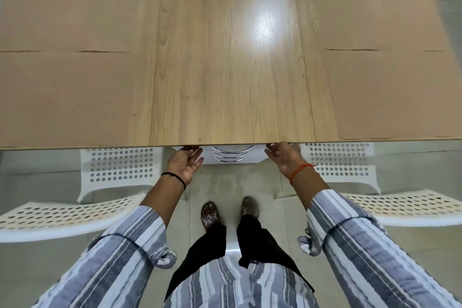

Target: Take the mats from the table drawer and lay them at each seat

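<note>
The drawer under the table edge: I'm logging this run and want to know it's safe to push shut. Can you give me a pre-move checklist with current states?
1. Four mats laid: near left mat, far left mat, near right mat, far right mat: ok.
2. Left hand on the white drawer: ok.
3. Right hand on the drawer: ok.
4. Fingers clear of the table edge: not ok, tips hidden beneath it.
5. Drawer emptied of mats: cannot tell.
6. Chairs clear of the drawer path: ok.
</note>
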